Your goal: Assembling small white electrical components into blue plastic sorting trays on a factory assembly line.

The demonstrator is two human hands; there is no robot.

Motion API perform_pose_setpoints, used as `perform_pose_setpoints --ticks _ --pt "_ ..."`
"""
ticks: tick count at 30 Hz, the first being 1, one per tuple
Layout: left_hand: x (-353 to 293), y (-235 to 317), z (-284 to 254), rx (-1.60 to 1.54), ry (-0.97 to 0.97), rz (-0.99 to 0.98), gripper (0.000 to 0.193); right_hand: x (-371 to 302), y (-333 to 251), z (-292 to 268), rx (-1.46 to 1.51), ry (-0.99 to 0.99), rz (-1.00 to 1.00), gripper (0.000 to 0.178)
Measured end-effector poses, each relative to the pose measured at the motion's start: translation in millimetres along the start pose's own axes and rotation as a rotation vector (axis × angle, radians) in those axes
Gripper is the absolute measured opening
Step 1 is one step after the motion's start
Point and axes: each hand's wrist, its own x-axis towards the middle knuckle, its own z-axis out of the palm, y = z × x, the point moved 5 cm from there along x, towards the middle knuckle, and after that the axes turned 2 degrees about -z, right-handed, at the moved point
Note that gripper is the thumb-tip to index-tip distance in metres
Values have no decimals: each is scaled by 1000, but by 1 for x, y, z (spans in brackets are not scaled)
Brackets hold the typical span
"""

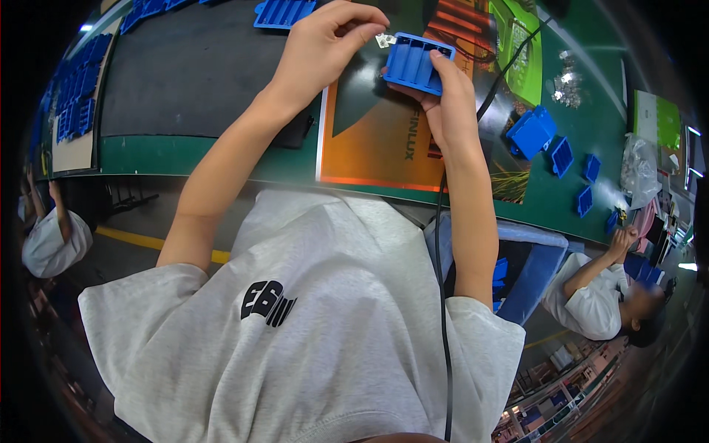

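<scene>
My right hand (445, 100) is wrapped around a blue slotted plastic holder (408, 63), thumb over its right edge and fingers beneath. Long parallel compartments face up in it. To its left, my left hand (325, 44) is closed, thumb and forefinger pinched together. Whatever those fingertips grip, if anything, is too small to make out. Just below them, small shiny metal pieces (383, 40) show beside the holder's upper left corner.
Several blue holders lie right on the green table (177, 156), near a metal-parts pile (567, 81). Another blue holder (284, 13) rests on the dark mat (192, 74). A black cable (491, 94) crosses the printed sheet (377, 151). A co-worker (602, 295) is at right.
</scene>
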Motion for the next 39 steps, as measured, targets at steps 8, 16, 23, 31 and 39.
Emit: perform_pose_setpoints --ticks 8,16,23,31,39 --pt "-6 15 6 136 8 477 9 -7 5 9 10 -33 63 40" --pt "-2 10 9 224 -60 221 9 -8 3 8 59 -30 80 41" --pt "-6 11 9 462 -141 -12 9 -8 3 6 70 -16 97 40" --pt "-16 4 10 464 -125 19 12 -7 7 10 87 -62 117 37" --pt "-18 0 8 474 -112 -40 14 -8 7 11 98 -42 119 36"
